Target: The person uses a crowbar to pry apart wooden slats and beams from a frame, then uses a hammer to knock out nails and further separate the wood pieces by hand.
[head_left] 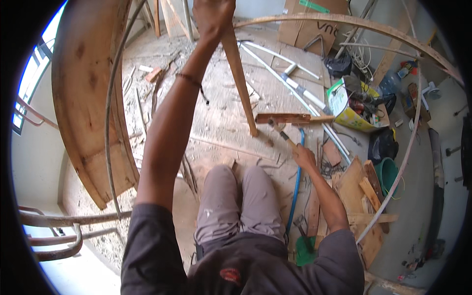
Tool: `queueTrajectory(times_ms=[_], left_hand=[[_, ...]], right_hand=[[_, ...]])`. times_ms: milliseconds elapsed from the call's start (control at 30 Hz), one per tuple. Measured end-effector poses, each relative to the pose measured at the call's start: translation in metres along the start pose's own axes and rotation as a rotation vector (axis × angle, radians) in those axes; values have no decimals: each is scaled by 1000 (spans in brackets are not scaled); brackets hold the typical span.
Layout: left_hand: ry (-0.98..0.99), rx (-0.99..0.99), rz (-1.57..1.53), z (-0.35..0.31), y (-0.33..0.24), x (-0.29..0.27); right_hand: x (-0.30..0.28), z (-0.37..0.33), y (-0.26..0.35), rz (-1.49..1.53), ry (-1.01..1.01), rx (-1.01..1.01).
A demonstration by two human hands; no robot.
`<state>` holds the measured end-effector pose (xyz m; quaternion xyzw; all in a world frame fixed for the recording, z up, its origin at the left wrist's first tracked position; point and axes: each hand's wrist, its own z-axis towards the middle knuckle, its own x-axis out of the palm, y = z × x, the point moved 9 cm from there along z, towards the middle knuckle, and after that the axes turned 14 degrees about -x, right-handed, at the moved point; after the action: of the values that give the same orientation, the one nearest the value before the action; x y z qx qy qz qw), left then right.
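Note:
My left hand [214, 17] is raised at the top of the view, its fingers closed round the upper end of a narrow wooden strip [239, 81]. The strip slants down to a lower end in front of my knees. In my right hand [304, 157], to the right of my knees, is a hammer [287, 139], gripped by its wooden handle. The hammer's head points up and left, close to the strip's lower end. A reddish-brown piece of wood [290, 118] appears just beyond the hammer.
A large curved wooden panel [88, 93] stands at the left. White pipes [280, 73] lie ahead, beside a tool-filled box [356, 105] and a cardboard box [309, 29]. Right of me are a blue hose [296, 191], wood offcuts [351, 187] and a green bucket [387, 173].

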<state>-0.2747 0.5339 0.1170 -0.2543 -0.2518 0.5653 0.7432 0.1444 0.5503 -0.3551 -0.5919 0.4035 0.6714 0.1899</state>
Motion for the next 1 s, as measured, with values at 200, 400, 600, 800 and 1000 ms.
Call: queueTrajectory(times_ms=[200,400,600,800,1000], left_hand=[[268,-257,-346,-3,-5,17],[246,-219,-255,6,2,29],[323,-273,-325,14,22,7],[272,-143,-273,-4,15,-4],[358,-200,-304,8,15,25]], right_hand=[[-130,-10,91,384,-468,-246],[-168,12,153,589,-869,-912],[7,74,11,126,25,-51],[35,28,-63,802,-493,500],[-105,-3,18,1023,-779,6]])
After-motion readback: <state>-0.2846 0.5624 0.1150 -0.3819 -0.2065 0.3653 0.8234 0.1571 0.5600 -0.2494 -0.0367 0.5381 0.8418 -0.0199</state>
